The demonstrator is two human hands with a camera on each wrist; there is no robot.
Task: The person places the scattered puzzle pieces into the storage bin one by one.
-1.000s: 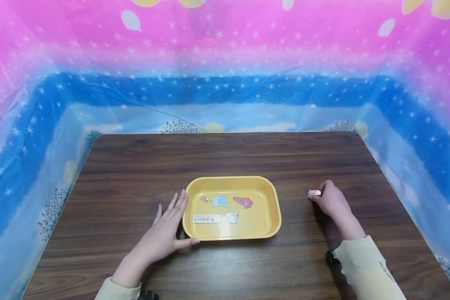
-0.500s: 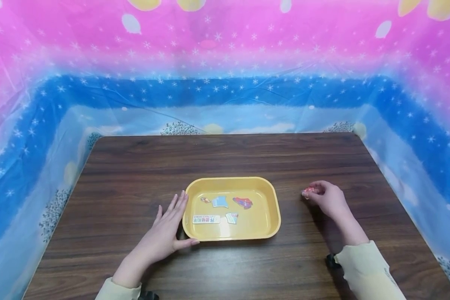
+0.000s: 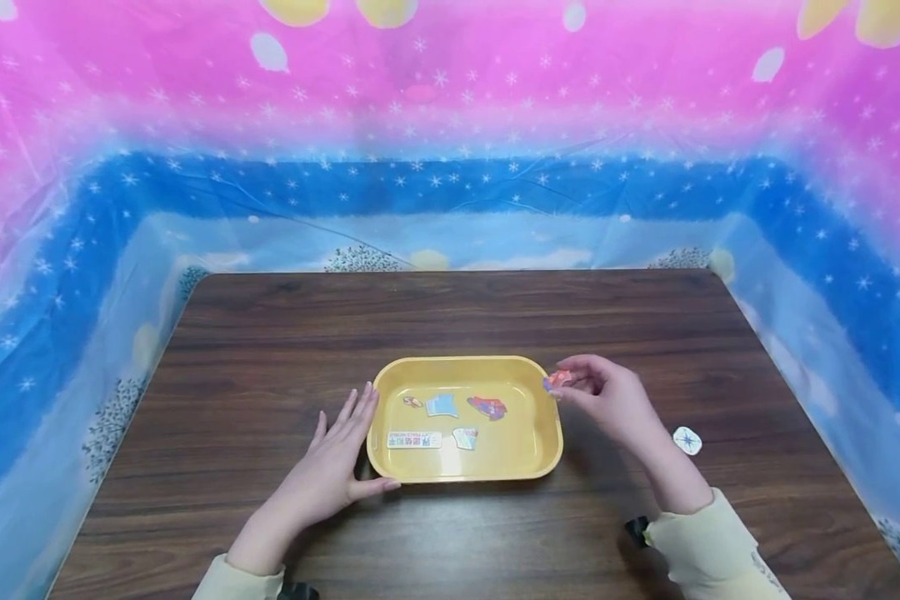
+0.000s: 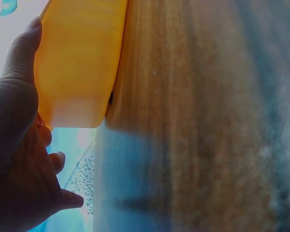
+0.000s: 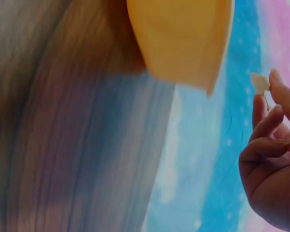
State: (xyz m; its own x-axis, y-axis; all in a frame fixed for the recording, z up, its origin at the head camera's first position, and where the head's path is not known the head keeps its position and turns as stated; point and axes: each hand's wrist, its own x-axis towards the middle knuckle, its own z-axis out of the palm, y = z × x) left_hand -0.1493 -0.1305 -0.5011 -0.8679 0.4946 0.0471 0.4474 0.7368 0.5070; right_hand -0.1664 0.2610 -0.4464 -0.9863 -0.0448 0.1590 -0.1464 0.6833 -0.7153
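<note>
My left hand [image 3: 335, 458] rests against the left end of a yellow plastic tray [image 3: 465, 477], fingers straight along its rim and thumb at the front corner. In the left wrist view the thumb lies on the tray's wall [image 4: 79, 63]. Over the tray's right rim, my right hand [image 3: 607, 396] pinches a small red-and-purple flat cutout [image 3: 558, 380] between thumb and fingertips. Its pale back [image 5: 261, 83] shows in the right wrist view. Inside the tray lie several flat cutouts: a blue one [image 3: 442, 406], a red-purple one [image 3: 487, 407], and a strip with lettering [image 3: 414, 440].
A white cutout with a blue compass star [image 3: 687, 440] lies on the dark wooden table [image 3: 450, 317], right of the right forearm. A pink and blue snowflake cloth [image 3: 450, 183] hangs behind the table and along its sides.
My right hand has carried the red-and-purple cutout leftward to the tray's right rim. The compass-star cutout has come into sight beside the forearm. My left hand has stayed at the tray.
</note>
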